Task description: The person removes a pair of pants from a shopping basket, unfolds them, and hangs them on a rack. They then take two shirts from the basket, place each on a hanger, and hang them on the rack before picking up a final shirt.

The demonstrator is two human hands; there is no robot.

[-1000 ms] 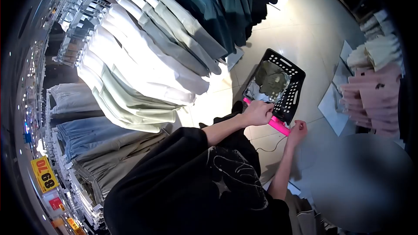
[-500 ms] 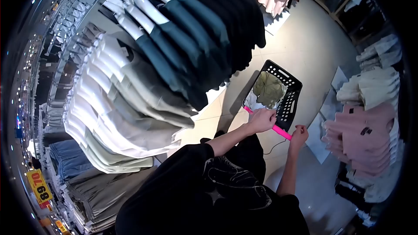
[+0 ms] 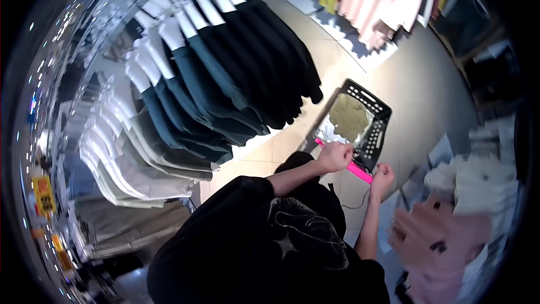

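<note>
Both my hands are closed on a bright pink handle (image 3: 360, 173) at the near end of a black perforated basket (image 3: 378, 104). My left hand (image 3: 336, 157) is wrapped round the handle's left part, and my right hand (image 3: 383, 177) grips its right end. An olive-green garment (image 3: 350, 116) lies bunched in the basket, with something clear or whitish, perhaps plastic wrap, beside it. A thin dark cord hangs near my right wrist.
To the left a rail holds black, dark teal and grey garments (image 3: 208, 95). Folded trousers (image 3: 135, 228) lie below. Pink garments (image 3: 444, 236) hang at the right; pale pink and yellow-green ones (image 3: 371, 0) stand ahead. Tiled floor (image 3: 416, 84) runs between the racks.
I have moved forward with the basket: the left rack has slid back and the pale pink rack ahead shows more fully. Both hands keep their grip on the handle.
</note>
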